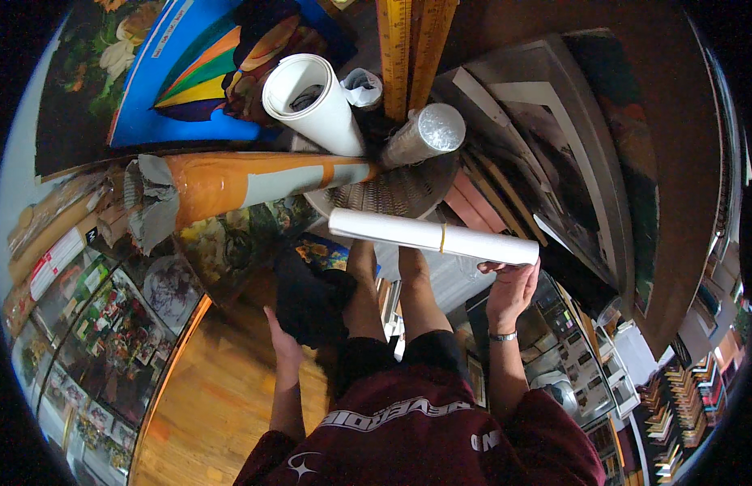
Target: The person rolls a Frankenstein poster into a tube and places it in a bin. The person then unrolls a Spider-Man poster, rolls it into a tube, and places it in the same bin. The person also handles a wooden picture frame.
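My right hand (509, 300) is closed round the right end of a rolled white paper (392, 229), which lies slantwise in the air in front of my legs. A tan rubber band (443, 238) circles the roll near its middle. My left hand (285, 344), lower and to the left, is at a crumpled black cloth (313, 296). The cloth hides most of its fingers, and the thumb points up beside it. Just beyond the paper roll stands a round wire basket (400, 190) holding other rolls.
In the basket are a wide white roll (335, 121), a plastic-wrapped roll (428, 134) and a long orange roll (222, 182) leaning left. Yellow rulers (408, 57) stand behind. Framed pictures (546, 121) lean at right; a blue painting (189, 73) stands at left. Frame corner samples (688, 397) hang lower right.
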`<state>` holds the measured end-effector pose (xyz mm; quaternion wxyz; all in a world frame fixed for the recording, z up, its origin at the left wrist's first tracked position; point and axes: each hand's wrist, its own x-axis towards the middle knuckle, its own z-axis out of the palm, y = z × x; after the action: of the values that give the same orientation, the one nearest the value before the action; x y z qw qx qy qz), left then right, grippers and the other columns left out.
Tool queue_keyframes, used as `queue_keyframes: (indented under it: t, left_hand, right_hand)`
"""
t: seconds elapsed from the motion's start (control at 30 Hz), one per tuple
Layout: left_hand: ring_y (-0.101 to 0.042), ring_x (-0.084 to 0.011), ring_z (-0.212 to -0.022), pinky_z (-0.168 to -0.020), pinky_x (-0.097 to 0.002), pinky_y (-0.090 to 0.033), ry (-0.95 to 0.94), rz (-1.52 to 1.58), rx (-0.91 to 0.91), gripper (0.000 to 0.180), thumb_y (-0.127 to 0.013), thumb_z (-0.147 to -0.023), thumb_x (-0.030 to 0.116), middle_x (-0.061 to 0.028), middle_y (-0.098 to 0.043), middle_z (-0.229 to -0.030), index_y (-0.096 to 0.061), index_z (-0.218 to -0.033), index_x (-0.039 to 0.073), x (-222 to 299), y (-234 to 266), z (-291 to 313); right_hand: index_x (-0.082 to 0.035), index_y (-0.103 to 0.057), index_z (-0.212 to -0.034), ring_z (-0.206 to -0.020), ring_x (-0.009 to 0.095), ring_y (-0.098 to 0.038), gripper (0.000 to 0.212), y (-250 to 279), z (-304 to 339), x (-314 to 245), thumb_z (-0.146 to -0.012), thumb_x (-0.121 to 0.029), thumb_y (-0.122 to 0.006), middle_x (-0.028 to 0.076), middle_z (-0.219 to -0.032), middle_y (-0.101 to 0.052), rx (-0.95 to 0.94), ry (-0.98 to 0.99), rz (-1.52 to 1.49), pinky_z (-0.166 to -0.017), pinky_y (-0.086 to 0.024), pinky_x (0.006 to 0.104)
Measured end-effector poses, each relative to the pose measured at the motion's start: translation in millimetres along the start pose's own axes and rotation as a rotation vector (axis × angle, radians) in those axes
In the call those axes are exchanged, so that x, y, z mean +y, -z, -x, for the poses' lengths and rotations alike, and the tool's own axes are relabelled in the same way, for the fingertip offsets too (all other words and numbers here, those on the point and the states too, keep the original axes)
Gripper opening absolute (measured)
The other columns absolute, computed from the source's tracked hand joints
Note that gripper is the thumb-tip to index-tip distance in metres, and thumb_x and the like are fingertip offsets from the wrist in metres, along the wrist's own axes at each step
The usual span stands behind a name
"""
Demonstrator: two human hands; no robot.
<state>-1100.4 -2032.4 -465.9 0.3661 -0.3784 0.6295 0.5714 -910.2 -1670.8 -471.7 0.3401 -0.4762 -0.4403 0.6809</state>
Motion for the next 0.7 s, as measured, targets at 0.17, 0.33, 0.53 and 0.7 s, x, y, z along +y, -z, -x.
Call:
queue_keyframes:
  t: [0.17,0.33,0.53,0.7]
  left_hand:
    - [-0.053,-0.0236,-0.129,-0.111,-0.0371,-0.04,-0.231,-0.426,-0.005,0.069,-0.038,-0.105,0.054,-0.0133,-0.052,-0.144,-0.041,-0.148,0.0,-40,42,-18]
    - [-0.055,-0.0229,-0.125,-0.11,-0.0344,-0.04,0.09,-0.106,0.013,0.066,-0.04,-0.105,0.052,-0.0121,-0.057,-0.138,-0.048,-0.144,-0.001,-26,-11,-1]
    - [-0.053,-0.0249,-0.128,-0.113,-0.0377,-0.037,-0.135,-0.345,-0.118,0.069,-0.038,-0.105,0.052,-0.0125,-0.054,-0.143,-0.047,-0.144,-0.004,-66,36,-24]
    - [-0.052,-0.0252,-0.129,-0.112,-0.0369,-0.037,-0.079,-0.341,-0.088,0.068,-0.036,-0.106,0.051,-0.0137,-0.054,-0.143,-0.047,-0.142,-0.006,-43,1,-5]
  right_hand:
    - [-0.003,-0.053,-0.12,-0.078,0.021,-0.062,0.04,-10,0,5,-0.108,-0.039,-0.041,0.01,-0.096,-0.064,0.035,-0.178,-0.262,-0.065,-0.055,0.038]
    - [-0.01,-0.057,-0.104,-0.063,0.017,-0.059,0.038,-5,6,27,-0.107,-0.044,-0.04,0.003,-0.076,-0.061,0.086,-0.621,-0.473,-0.058,-0.052,0.0327]
    - [-0.011,-0.061,-0.114,-0.072,0.009,-0.062,0.035,10,20,54,-0.107,-0.04,-0.043,0.0,-0.102,-0.069,-0.047,-0.768,-0.749,-0.069,-0.056,0.0248]
    - [-0.007,-0.06,-0.112,-0.083,0.027,-0.067,0.052,12,27,44,-0.103,-0.055,-0.043,0.01,-0.095,-0.067,0.096,-1.026,-0.667,-0.075,-0.058,0.043]
